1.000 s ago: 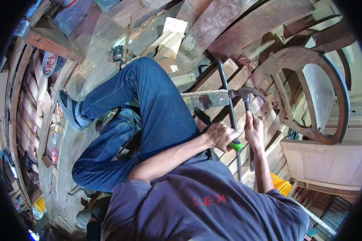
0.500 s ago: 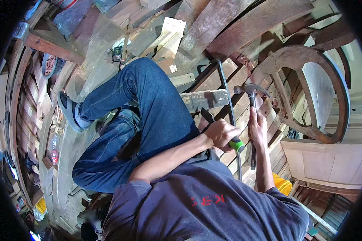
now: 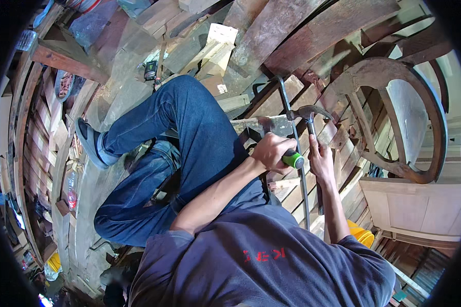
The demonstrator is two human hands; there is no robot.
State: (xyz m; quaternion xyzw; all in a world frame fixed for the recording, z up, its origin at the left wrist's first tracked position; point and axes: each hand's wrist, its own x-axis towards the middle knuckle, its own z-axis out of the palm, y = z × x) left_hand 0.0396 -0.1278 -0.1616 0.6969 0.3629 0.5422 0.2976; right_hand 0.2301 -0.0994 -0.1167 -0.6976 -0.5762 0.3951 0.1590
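My left hand (image 3: 272, 152) is closed round a chisel (image 3: 294, 160) with a green-and-black handle. The handle's butt points right, close to a long metal bar (image 3: 301, 180). Most of the blade is hidden by my fist and the shadow beside my knee. A claw hammer (image 3: 310, 113) is gripped in my right hand (image 3: 320, 157), its head up and its handle running down along my forearm. The hammer's striking face lies to the left, overlapping the bar in view, above the chisel butt and apart from it. Behind my left hand lies a stained wooden board (image 3: 280, 125).
A curved wooden frame (image 3: 435, 128) stands at the right, above a pale wooden panel (image 3: 410, 204). Wood scraps (image 3: 221, 38) and planks (image 3: 322, 30) fill the far side. A dark phone-like device (image 3: 150, 70) lies beyond my knee. A yellow bucket (image 3: 360, 234) sits behind my right arm.
My right hand and the hammer have shifted left. My left hand has moved up and slightly left, and the chisel's butt has risen with it.
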